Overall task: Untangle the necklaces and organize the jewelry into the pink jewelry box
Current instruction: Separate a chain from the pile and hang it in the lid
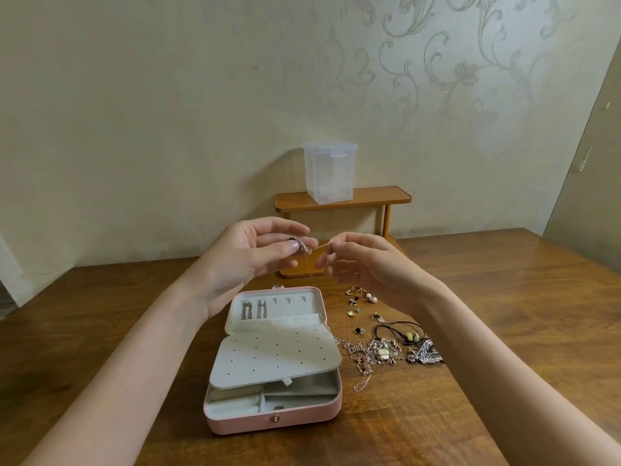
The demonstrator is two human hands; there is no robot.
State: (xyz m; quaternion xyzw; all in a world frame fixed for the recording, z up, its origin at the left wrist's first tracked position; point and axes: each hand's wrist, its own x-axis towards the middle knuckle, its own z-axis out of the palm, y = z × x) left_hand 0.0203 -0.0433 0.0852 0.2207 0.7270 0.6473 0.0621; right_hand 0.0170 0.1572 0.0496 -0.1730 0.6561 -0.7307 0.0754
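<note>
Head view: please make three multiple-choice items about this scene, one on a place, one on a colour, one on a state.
1. Where does the tangled pile of necklaces lie?
A. inside the box
B. on the table, right of the box
C. on the shelf

2. What colour is the jewelry box outside?
A. pink
B. blue
C. black

3. How is the box now?
A. shut
B. open
C. upside down

Answers:
1 B, the pile rests on the wooden table beside the box.
2 A, its outer wall is pink.
3 B, the lid is back, with drop earrings hung in it.
</note>
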